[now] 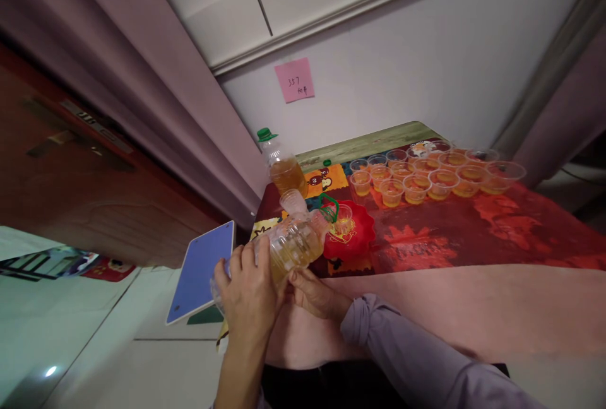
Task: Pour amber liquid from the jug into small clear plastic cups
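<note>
Lilac sleeve (416,346) lies nearest. Left hand (246,276): fingers wrapped around the tilted bottle (298,242). Right hand (315,295): at the bottle's underside; finger closure cannot be told. Beyond the fingers: cup (344,225) in red tray (362,242). Step appears to be pouring; next move calls for steady tilt.

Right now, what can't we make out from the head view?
Head view:
- Right hand: fingers partly hidden by the held bottle.
- Held bottle's base end: largely covered by the left hand.
- Rear cups: partly hidden by front cups.
- Pink note: lower writing too small.
- Tablecloth: right end cut off by the picture edge.
</note>
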### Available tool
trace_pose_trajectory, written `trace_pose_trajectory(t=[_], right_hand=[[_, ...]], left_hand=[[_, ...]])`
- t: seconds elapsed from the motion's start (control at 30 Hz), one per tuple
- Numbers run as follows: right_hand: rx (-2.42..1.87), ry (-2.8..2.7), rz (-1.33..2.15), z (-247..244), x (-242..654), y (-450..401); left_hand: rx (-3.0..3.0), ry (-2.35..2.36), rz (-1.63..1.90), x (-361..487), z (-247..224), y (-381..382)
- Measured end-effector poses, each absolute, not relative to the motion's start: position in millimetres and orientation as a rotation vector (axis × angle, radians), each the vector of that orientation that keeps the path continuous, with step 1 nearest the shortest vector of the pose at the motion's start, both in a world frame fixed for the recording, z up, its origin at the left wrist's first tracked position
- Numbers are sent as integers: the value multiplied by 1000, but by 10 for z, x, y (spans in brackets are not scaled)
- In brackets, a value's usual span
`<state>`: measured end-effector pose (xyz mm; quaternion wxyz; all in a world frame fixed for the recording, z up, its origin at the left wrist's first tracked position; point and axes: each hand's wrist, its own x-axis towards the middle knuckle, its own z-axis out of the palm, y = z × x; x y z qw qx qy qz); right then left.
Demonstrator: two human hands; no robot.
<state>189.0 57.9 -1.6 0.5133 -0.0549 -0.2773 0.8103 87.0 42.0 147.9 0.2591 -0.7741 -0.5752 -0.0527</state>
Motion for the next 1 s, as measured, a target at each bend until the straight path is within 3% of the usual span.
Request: trace_pose_trajectory(t=[1.0], right_hand=[[-159,-696,1940,25,1922,558]], left_hand=[[-2093,-1569,-132,877,1469,423]])
